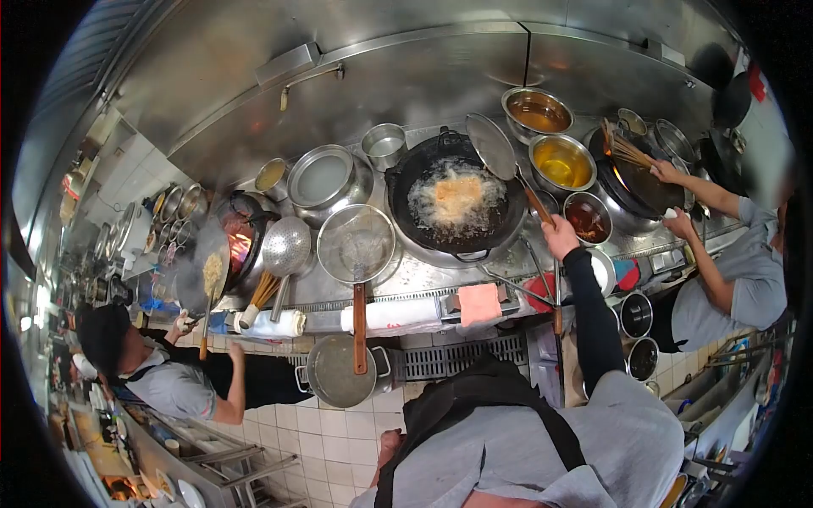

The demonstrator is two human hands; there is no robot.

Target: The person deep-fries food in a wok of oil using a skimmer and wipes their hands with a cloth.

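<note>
My right hand [560, 238] is closed around the wooden handle of a round skimmer [491, 146]. The skimmer's head is tilted over the back right rim of a large black wok [405, 212]. Inside the wok, a golden, roughly rectangular piece of food [458, 196] fries in foaming oil. Low beside my body hangs my left hand [390, 442], away from the stove; its fingers look curled, with nothing visible in them. A second wire strainer [356, 243] with a wooden handle lies left of the wok.
Metal bowls of yellow oil [562, 163] and brown liquid [537, 112] stand right of the wok. A perforated ladle [286, 245] and a lidded pot [321, 175] are on the left. Co-workers handle woks on both sides. A two-handled pot [340, 372] stands below the counter edge.
</note>
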